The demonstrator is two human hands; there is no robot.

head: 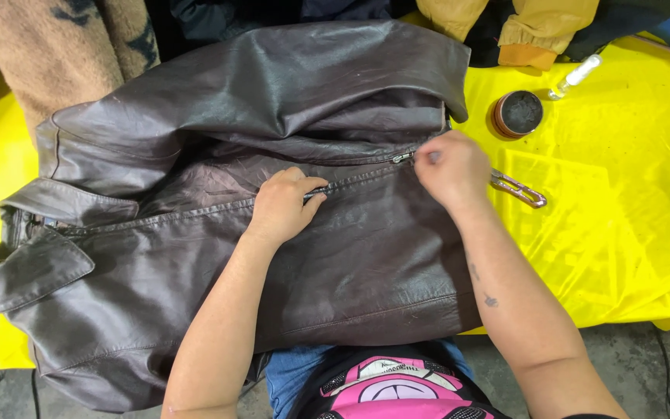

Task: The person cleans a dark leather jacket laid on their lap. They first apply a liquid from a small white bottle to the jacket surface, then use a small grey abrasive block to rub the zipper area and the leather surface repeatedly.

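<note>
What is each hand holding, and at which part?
Right hand pinches the zipper pull of the brown leather jacket; left hand presses the zipper seam.

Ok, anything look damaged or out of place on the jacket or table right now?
Nothing looks damaged. The brown leather jacket is creased; the left hand presses by its zipper, the right hand pinches there. The open tin hasn't spilled.
</note>
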